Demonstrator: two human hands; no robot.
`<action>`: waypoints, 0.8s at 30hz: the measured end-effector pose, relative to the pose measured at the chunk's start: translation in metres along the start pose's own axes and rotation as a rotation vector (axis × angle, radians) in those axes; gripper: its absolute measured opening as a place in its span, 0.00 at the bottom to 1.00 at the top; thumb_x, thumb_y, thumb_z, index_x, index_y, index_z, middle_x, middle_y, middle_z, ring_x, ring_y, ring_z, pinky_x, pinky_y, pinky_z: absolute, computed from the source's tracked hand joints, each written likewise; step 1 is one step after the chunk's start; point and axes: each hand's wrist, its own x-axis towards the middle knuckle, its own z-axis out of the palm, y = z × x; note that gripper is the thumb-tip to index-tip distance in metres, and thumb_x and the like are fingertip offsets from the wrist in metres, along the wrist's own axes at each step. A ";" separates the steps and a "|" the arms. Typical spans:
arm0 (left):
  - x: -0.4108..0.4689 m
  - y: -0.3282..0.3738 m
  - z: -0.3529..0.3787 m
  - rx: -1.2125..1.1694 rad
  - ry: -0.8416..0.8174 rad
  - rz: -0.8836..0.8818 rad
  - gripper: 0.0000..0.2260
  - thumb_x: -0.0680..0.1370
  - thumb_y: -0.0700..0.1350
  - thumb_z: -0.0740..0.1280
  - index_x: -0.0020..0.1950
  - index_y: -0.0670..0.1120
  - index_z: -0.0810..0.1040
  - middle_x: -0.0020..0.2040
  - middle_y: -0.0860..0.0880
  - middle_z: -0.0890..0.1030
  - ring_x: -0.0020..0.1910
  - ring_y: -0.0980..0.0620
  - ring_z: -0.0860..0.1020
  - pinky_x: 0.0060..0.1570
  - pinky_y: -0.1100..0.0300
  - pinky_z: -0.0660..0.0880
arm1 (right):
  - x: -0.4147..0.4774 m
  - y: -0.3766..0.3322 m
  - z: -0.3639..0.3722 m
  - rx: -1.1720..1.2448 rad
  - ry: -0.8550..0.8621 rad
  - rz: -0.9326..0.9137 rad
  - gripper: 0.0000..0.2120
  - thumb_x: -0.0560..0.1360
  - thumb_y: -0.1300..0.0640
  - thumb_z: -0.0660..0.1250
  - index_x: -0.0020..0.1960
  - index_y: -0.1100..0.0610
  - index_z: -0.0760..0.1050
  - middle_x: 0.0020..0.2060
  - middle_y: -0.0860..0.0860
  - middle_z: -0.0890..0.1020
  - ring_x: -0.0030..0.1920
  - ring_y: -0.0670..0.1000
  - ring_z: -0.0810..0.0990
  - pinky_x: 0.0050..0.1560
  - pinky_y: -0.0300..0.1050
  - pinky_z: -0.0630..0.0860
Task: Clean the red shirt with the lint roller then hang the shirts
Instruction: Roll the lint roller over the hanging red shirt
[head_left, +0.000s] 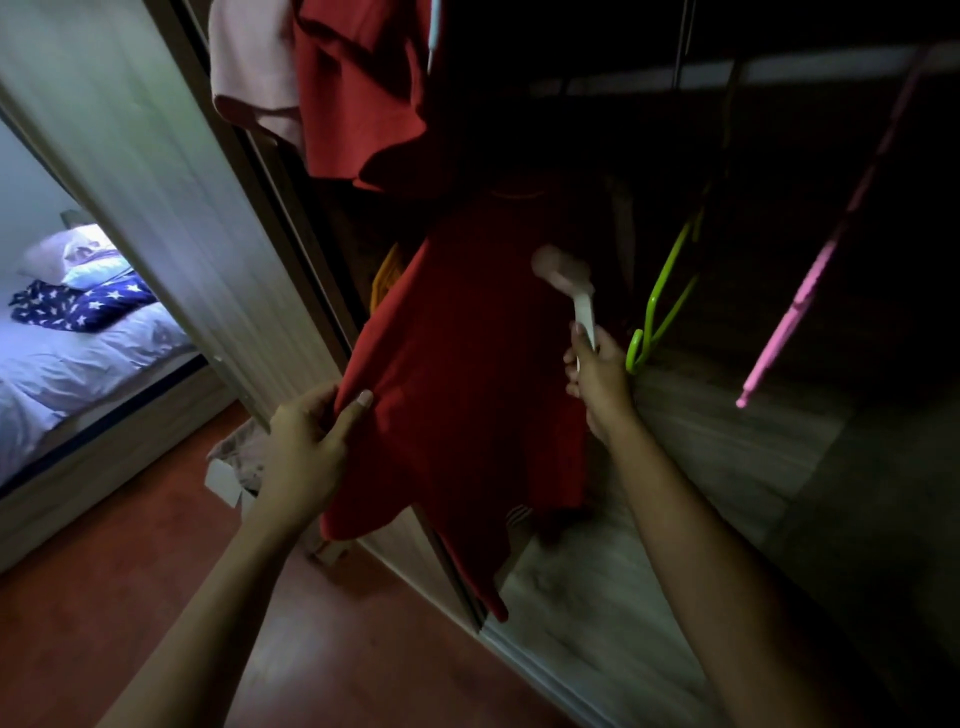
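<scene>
dim wooden wardrobe (727, 467): left hand (306, 441) pinches the hanging red fabric shirt (467, 374) taut so the white plastic lint roller (563, 273), gripped by the right hand (597, 374), can press flat.

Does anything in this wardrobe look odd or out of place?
Nothing damaged or spilled. The red shirt hangs skewed only because the left hand holds its edge aside for the lint roller.

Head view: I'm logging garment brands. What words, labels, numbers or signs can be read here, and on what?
None can be read.
The red shirt shows no lettering.
The lint roller is blurred and looks plain.
The blue cloth on the bed bears only white stars.
</scene>
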 end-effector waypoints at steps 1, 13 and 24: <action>0.001 -0.001 0.000 0.003 0.005 0.000 0.06 0.82 0.43 0.67 0.53 0.44 0.84 0.42 0.46 0.86 0.39 0.50 0.84 0.39 0.48 0.81 | -0.001 -0.015 0.004 0.074 -0.041 -0.008 0.12 0.81 0.44 0.62 0.60 0.49 0.75 0.35 0.46 0.73 0.28 0.41 0.68 0.24 0.35 0.62; 0.003 -0.008 0.002 0.021 -0.011 0.014 0.15 0.80 0.54 0.66 0.50 0.43 0.84 0.41 0.44 0.86 0.40 0.40 0.85 0.40 0.37 0.81 | -0.050 0.031 0.007 -0.082 -0.316 0.003 0.09 0.81 0.46 0.64 0.58 0.45 0.78 0.34 0.49 0.73 0.28 0.43 0.67 0.25 0.36 0.61; -0.002 -0.002 0.011 -0.023 -0.078 0.031 0.12 0.80 0.55 0.66 0.54 0.50 0.84 0.45 0.46 0.87 0.45 0.43 0.86 0.44 0.37 0.81 | -0.062 -0.024 0.021 -0.032 -0.329 -0.190 0.12 0.82 0.48 0.63 0.58 0.56 0.74 0.35 0.51 0.74 0.28 0.44 0.67 0.25 0.35 0.62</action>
